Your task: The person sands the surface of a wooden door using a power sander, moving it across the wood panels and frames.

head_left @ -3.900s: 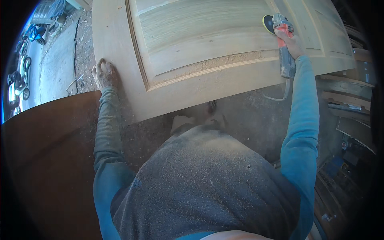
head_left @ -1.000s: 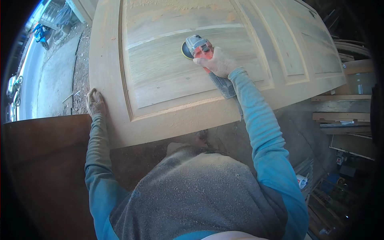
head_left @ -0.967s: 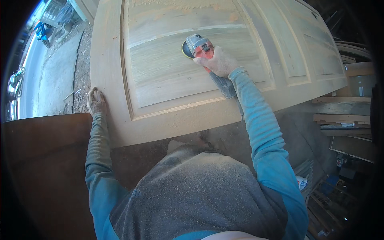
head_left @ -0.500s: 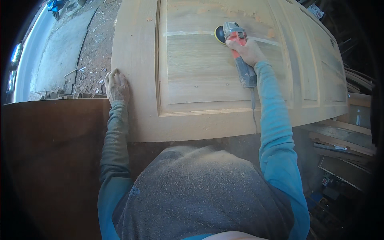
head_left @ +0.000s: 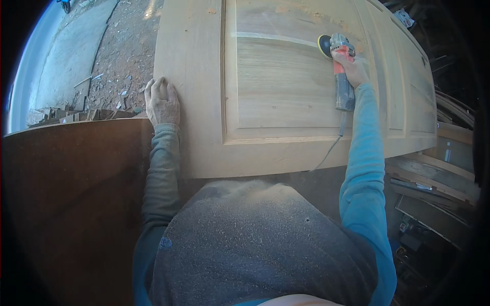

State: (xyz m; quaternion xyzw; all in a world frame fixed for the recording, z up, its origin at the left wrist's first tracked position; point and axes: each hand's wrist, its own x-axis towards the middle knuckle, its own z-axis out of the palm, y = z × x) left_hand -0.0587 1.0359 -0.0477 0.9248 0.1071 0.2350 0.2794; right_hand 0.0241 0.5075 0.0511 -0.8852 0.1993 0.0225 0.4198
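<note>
A pale wooden panelled door (head_left: 200, 102) lies flat in front of me. My right hand (head_left: 353, 69) is wrapped round the red and grey body of an angle grinder (head_left: 344, 94). Its round sanding disc (head_left: 324, 47), black with a yellow rim, is at the upper right part of the large panel; whether its face touches the wood is hard to tell. From the grinder's rear end a grey cord (head_left: 334, 144) runs down over the door's near edge. Dusty and slightly bent, the fingers of my left hand (head_left: 163, 104) rest at the door's left edge, holding no tool.
A brown board (head_left: 76, 194) stretches along my left. Beyond it are debris-strewn ground (head_left: 125, 56) and a pale slab (head_left: 66, 66). Stacked timber (head_left: 434, 171) stands at the right. Wood dust covers my dark apron (head_left: 265, 239).
The grinder has moved right across the panel with my right hand, and its cord now bends to the left. My left hand stays at the door's edge. The whole view has shifted somewhat.
</note>
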